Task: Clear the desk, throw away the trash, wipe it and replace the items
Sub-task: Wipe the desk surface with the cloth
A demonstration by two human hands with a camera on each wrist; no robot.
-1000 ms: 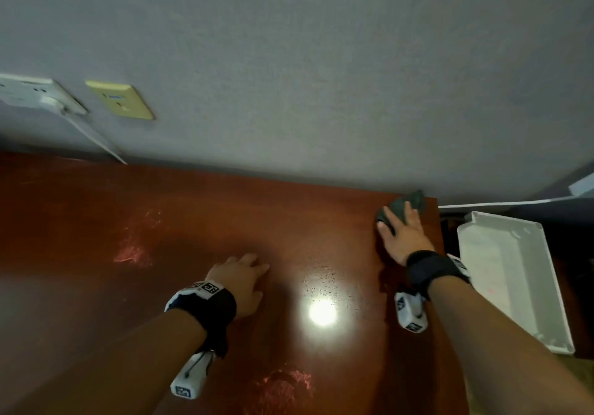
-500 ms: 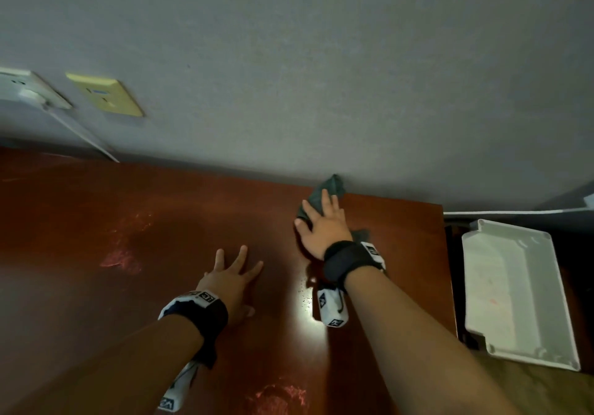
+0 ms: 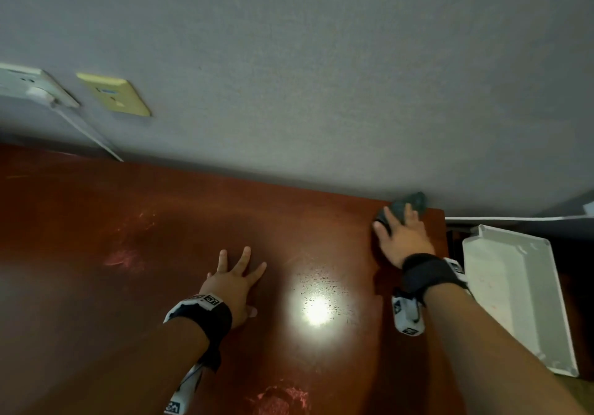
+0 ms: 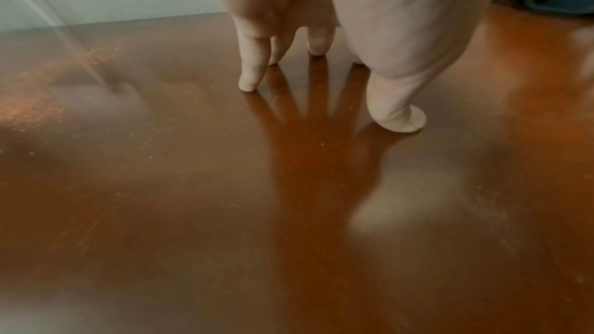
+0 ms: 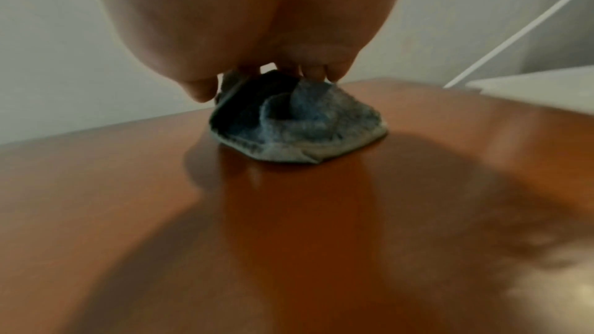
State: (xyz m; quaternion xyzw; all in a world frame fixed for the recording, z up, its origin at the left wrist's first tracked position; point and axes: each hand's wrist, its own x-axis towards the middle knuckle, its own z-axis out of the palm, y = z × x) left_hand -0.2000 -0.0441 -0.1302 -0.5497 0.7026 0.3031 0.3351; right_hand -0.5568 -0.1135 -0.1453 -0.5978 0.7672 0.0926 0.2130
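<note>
Right hand [image 3: 403, 242] flat, cloth [image 3: 415, 203] directly beneath

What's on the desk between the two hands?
Nothing: between the left hand and the right hand the desk is bare, showing only a bright glare in the head view.

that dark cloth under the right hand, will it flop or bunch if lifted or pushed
Probably floppy: the cloth lies in soft folds under the right hand, so lifted it would likely droop. Its thin fabric suggests little weight. Pushed, it should slide easily on the glossy desk, though loose edges may bunch.
</note>
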